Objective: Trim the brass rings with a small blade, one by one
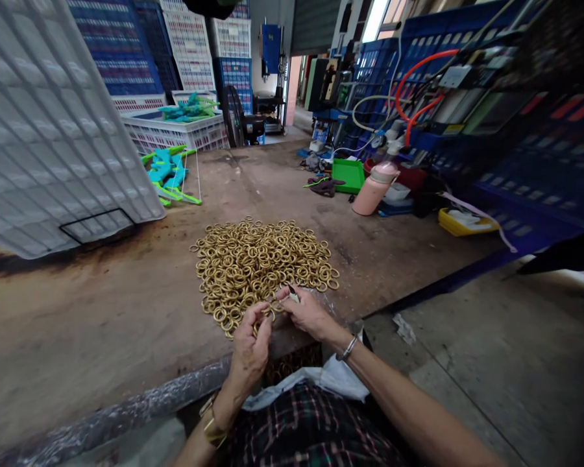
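A broad heap of brass-coloured rings lies on the brown worktable in front of me. My left hand is at the heap's near edge, fingers curled, with a single ring at its thumb and fingertips. Close beside it, my right hand is closed around a small pale tool with a dark pointed tip; its exact kind is unclear. The fingertips of both hands nearly meet over the rings. Below the table edge, more rings show dimly beside a pale cloth or bag on my lap.
A tall white crate stands at left, near blue-and-green plastic pieces. At right are a pink bottle, a green tray, dark gloves, a yellow tray and a machine with orange hoses. Plastic wrap covers the table's front edge.
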